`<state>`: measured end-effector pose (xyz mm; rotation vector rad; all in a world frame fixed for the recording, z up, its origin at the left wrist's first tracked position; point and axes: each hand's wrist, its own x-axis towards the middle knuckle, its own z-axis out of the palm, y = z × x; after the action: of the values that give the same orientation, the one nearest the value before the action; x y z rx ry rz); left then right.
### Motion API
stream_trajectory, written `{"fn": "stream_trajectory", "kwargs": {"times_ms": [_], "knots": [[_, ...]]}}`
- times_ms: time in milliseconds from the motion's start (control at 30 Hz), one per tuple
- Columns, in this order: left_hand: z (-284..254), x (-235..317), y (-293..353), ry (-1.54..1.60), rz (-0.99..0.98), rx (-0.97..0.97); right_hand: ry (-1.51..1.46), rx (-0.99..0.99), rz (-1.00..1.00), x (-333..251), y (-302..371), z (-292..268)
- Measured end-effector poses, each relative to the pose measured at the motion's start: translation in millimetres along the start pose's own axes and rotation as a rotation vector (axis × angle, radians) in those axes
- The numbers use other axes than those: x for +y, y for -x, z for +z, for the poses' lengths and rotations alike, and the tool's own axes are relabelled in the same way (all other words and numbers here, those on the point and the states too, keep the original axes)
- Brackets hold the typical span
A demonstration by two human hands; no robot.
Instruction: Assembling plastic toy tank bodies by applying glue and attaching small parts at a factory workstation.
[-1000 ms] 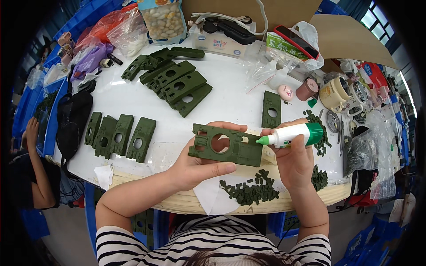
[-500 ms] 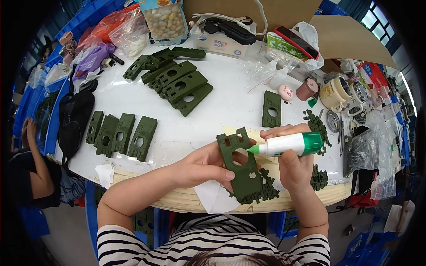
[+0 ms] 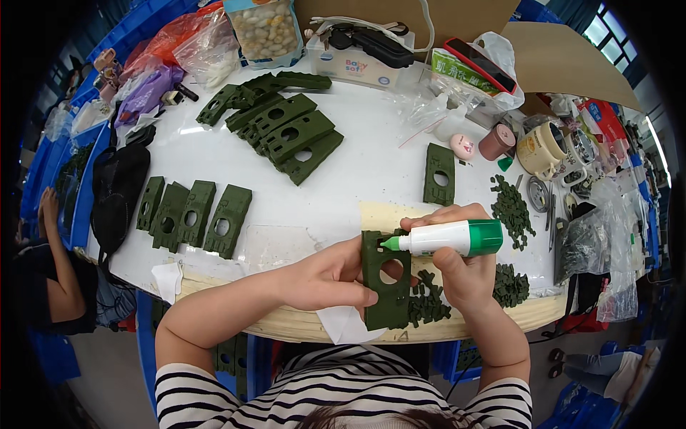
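My left hand (image 3: 325, 277) grips a dark green plastic model part (image 3: 384, 304) by its left side, with the thumb on its face. The part is a long plate with a round hole and small openings near its upper end. Closed around a white glue bottle (image 3: 441, 239) with a green nozzle and green base, my right hand (image 3: 464, 279) holds it sideways. The nozzle tip points left and is at the part's upper end, by a small opening; whether it touches cannot be made out. Small green pieces (image 3: 429, 299) lie in a heap just beyond the part's right side.
Similar green parts (image 3: 191, 214) line up at left, more are stacked (image 3: 293, 132) at the back, and a single one (image 3: 439, 174) lies at right. Heaps of small pieces (image 3: 513, 211), mugs (image 3: 539, 150) and plastic bags crowd the right. A black bag (image 3: 118, 200) hangs at the left edge.
The green part has turned more upright and its face has tilted. The glue bottle has moved left, its nozzle now at the upper end instead of by the round hole. Someone's legs appear at far right.
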<state>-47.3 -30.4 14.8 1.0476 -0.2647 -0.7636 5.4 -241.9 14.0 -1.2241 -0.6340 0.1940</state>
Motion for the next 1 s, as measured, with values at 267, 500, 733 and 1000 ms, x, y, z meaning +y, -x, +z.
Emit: {"fn": "stream_trajectory", "kwargs": {"times_ms": [267,500,733,1000], "knots": [[-7,-10,-1,-0.018,0.068,-0.053,0.098,-0.015,-0.018,-1,0,0],[-8,-14,-2,-0.036,0.105,-0.051,0.159,-0.016,-0.031,-2,-1,0],[-7,-11,-1,-0.02,0.045,-0.038,0.123,-0.002,-0.021,-2,0,3],[-7,-12,-1,-0.026,0.053,-0.028,0.203,-0.032,-0.114,3,-2,0]]}}
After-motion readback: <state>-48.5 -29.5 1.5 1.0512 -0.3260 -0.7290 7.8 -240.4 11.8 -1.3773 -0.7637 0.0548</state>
